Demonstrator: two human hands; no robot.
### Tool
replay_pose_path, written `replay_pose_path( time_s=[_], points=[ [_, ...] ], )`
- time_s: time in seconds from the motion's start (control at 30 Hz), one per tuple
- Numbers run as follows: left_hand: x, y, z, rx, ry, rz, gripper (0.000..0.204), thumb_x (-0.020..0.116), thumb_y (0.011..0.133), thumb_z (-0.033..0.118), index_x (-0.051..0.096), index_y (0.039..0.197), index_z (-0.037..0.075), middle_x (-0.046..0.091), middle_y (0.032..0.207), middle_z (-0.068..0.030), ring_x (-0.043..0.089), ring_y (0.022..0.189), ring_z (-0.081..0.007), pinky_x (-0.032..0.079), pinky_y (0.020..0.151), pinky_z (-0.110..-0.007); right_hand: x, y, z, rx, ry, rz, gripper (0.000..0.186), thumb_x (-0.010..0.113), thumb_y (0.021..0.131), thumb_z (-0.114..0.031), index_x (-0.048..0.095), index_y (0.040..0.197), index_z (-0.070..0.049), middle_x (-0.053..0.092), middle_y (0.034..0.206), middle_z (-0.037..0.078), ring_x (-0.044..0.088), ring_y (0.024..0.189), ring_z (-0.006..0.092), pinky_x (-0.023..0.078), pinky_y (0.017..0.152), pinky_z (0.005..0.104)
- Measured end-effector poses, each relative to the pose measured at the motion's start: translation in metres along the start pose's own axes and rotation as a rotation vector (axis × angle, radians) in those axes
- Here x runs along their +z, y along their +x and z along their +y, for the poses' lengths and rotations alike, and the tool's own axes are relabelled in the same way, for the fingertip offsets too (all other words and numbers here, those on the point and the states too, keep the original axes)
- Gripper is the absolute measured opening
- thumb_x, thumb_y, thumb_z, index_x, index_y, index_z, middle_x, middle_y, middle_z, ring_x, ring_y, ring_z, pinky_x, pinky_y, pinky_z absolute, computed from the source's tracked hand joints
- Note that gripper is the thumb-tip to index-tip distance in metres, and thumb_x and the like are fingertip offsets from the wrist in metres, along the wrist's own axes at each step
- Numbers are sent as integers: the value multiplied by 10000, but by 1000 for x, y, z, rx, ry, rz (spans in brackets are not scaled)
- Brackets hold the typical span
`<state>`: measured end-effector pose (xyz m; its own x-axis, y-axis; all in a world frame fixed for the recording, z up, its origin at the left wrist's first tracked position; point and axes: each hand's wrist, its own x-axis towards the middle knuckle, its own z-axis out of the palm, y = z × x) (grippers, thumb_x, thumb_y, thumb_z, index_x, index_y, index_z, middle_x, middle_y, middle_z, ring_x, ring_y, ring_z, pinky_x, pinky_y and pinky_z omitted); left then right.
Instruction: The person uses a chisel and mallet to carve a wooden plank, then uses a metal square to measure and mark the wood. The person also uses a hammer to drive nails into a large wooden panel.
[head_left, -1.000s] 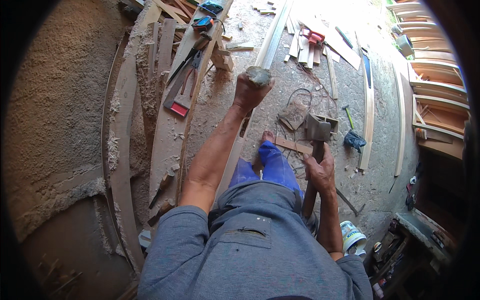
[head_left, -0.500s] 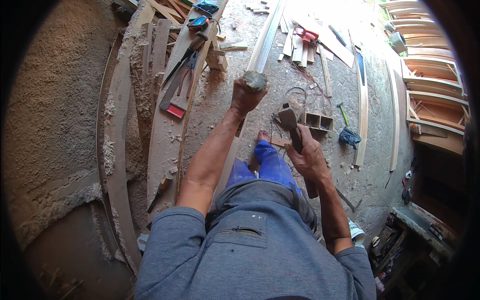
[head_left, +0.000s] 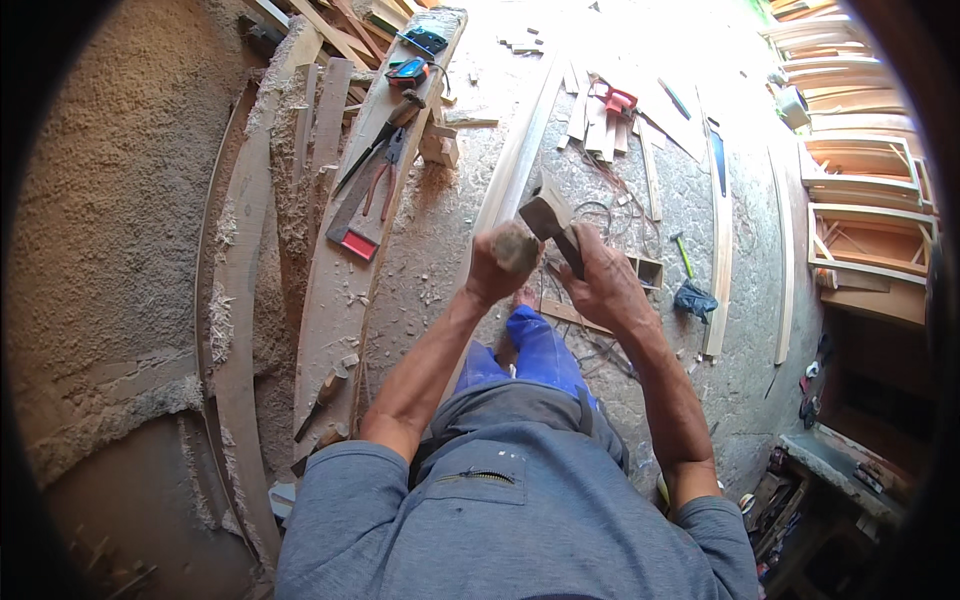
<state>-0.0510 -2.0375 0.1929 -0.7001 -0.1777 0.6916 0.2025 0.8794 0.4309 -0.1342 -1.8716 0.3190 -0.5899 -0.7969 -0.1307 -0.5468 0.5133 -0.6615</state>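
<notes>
My left hand is wrapped round an upright chisel. Only the round, worn butt of its wooden handle shows; its blade is hidden beneath my fist. In my right hand is a hammer with a heavy, dark head and a wooden handle. The hammer head is tilted just beyond and to the right of the chisel's butt; whether they touch I cannot tell. A long, pale timber runs away from me under my left hand.
At left, a plank bench carries pliers, a try square and a tape measure. Wood offcuts and a red power tool lie ahead. A handsaw rests on a board at right, near wooden frames.
My right hand has raised the hammer and brought it left, close to the chisel. My left hand with the chisel has come slightly nearer to me.
</notes>
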Motion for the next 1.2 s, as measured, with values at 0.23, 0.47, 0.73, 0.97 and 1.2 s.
replay_pose_path(
  time_s=[0.23, 0.47, 0.73, 0.97, 1.2],
  points=[
    [57, 42, -82, -973, -418, -337, 128, 751, 811, 92, 640, 773, 42, 625, 645, -115, 615, 548, -214, 498, 515, -344, 22, -37, 2, 272, 266, 106, 454, 685, 899, -176, 495, 1285, -30, 648, 834, 222, 676, 751, 344, 518, 698, 440],
    [19, 76, -49, -247, -484, -57, 212, 812, 829, 140, 674, 759, -4, 651, 661, -34, 597, 532, -133, 505, 525, -361, 15, -69, 19, 333, 336, 169, 457, 723, 870, -151, 524, 1265, -38, 628, 827, 167, 631, 724, 287, 515, 698, 409],
    [-11, 38, -35, -221, -288, -8, 196, 835, 782, 169, 682, 759, 49, 691, 718, -99, 686, 636, -291, 557, 624, -377, 31, -72, 24, 298, 289, 156, 441, 720, 867, -127, 530, 1254, -37, 601, 778, 143, 615, 664, 284, 498, 641, 412],
    [-5, 19, -45, -224, -267, -52, 169, 812, 795, 167, 699, 777, 42, 701, 740, -113, 694, 685, -296, 568, 667, -389, 37, -48, 4, 49, 276, 170, 462, 707, 902, -109, 490, 1301, -22, 666, 858, 235, 706, 800, 407, 536, 675, 459],
    [-8, 21, -46, -274, -299, -107, 150, 795, 799, 154, 701, 792, 37, 713, 777, -111, 698, 724, -302, 569, 694, -384, -38, -22, -65, -200, 147, 599, 486, 727, 886, -106, 492, 1305, -28, 688, 858, 190, 725, 770, 334, 579, 708, 422]
  ],
)
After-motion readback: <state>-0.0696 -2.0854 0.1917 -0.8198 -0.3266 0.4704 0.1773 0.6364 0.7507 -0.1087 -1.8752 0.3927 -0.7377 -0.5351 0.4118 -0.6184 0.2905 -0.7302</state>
